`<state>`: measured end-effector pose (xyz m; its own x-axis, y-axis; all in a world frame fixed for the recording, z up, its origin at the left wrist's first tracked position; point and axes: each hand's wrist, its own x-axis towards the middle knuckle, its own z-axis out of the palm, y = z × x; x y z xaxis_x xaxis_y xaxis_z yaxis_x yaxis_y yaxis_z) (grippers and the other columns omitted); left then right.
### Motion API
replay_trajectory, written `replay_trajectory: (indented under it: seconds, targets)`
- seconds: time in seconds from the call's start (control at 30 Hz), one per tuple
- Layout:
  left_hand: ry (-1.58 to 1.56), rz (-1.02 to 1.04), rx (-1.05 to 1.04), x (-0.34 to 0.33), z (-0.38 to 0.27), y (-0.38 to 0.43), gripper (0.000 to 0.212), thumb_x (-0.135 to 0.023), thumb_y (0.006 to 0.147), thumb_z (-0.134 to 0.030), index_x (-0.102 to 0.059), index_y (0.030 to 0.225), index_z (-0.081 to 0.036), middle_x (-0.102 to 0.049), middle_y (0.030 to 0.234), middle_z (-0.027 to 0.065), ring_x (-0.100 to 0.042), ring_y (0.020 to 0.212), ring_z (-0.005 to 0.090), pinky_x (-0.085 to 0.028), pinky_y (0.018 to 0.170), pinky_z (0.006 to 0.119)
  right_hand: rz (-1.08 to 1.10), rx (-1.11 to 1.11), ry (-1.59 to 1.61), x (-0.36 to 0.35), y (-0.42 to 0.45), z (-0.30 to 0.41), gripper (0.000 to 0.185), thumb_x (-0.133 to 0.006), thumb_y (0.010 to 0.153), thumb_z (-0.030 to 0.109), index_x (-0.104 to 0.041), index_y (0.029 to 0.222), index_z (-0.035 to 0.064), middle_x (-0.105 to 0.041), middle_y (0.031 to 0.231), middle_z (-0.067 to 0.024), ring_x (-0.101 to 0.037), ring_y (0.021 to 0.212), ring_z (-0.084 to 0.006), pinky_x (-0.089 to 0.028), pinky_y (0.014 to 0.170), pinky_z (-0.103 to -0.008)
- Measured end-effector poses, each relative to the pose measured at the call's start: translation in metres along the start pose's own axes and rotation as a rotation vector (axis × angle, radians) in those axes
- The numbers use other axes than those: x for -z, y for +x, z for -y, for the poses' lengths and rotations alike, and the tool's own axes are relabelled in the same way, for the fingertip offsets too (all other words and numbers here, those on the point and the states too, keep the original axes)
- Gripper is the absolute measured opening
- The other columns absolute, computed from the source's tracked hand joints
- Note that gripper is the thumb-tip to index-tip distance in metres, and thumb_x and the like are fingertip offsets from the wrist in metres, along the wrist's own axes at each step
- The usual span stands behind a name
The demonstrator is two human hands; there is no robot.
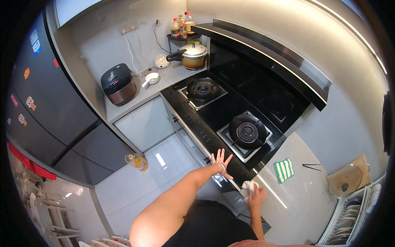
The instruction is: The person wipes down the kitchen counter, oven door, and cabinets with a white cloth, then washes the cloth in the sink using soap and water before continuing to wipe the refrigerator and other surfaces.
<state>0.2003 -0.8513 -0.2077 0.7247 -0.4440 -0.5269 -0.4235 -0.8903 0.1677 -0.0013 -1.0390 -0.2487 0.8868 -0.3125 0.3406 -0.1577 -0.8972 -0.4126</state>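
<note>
My left hand (221,163), with a bracelet at the wrist, is spread with fingers apart over the front edge of the black gas cooktop (213,114), near the right burner (247,131). It holds nothing; whether it touches the surface I cannot tell. My right hand (256,197) grips a crumpled white cloth or tissue (250,186) at the cooktop's front right corner, where it meets the grey countertop (287,213). A green and white striped cloth (284,170) lies on that counter, with black chopsticks or tongs (312,167) beyond it.
A pressure cooker (193,58), small white bowl (151,78) and rice cooker (118,85) stand on the left counter. A glass lid (345,182) leans by a dish rack (348,216) at right. An oil bottle (138,162) stands on the floor near the refrigerator (61,102). The range hood (265,58) overhangs.
</note>
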Motion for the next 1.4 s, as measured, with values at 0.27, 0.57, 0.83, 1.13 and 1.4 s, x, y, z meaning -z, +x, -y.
replay_trajectory:
  seconds: [0.27,0.57,0.83,1.13,1.4]
  targets:
    - [-0.022,-0.018,-0.025,-0.001,-0.001,0.001,0.125,-0.065,0.046,-0.072,0.008,0.138,-0.027,0.02,0.14,0.0213,0.019,0.129,0.0379,0.002,0.097,0.062,-0.273,-0.653,-0.366,0.104,-0.116,-0.179,0.041,-0.057,0.077,0.018,-0.051,0.117,0.0094,-0.048,0.096,-0.0166,-0.048,0.088,-0.0343,-0.039,0.077,-0.0411]
    - [-0.108,-0.091,-0.072,-0.003,0.004,0.003,0.127,-0.07,0.045,-0.066,0.003,0.139,-0.022,0.017,0.14,0.0243,0.017,0.129,0.0394,0.001,0.096,0.062,-0.404,-0.89,-0.37,0.09,-0.108,-0.217,0.037,-0.048,0.084,0.024,-0.05,0.116,0.0057,-0.053,0.105,-0.0145,-0.05,0.099,-0.0287,-0.04,0.083,-0.0369]
    - [-0.202,-0.187,-0.108,-0.022,0.014,0.003,0.132,-0.072,0.037,-0.066,-0.006,0.139,-0.015,0.013,0.139,0.0279,0.015,0.129,0.0402,0.004,0.097,0.06,-0.06,-0.198,0.027,0.003,-0.002,-0.062,0.036,-0.046,0.086,0.025,-0.05,0.115,0.0036,-0.053,0.108,-0.0144,-0.05,0.103,-0.0266,-0.037,0.089,-0.034]
    - [-0.157,-0.183,-0.119,-0.029,0.009,0.01,0.13,-0.067,0.037,-0.073,-0.006,0.14,-0.021,0.015,0.14,0.0236,0.017,0.129,0.0388,0.007,0.097,0.06,0.23,0.108,0.245,-0.059,0.053,0.019,0.036,-0.046,0.086,0.025,-0.049,0.115,0.0032,-0.053,0.108,-0.0143,-0.049,0.103,-0.026,-0.037,0.089,-0.0337]
    - [-0.311,-0.343,-0.162,-0.04,0.009,0.019,0.127,-0.065,0.035,-0.074,-0.016,0.139,-0.02,0.011,0.139,0.0277,0.017,0.129,0.0382,0.01,0.097,0.059,0.275,0.098,0.204,-0.052,0.055,0.011,0.036,-0.045,0.086,0.025,-0.049,0.115,0.0029,-0.053,0.108,-0.0142,-0.049,0.104,-0.0256,-0.037,0.089,-0.0335]
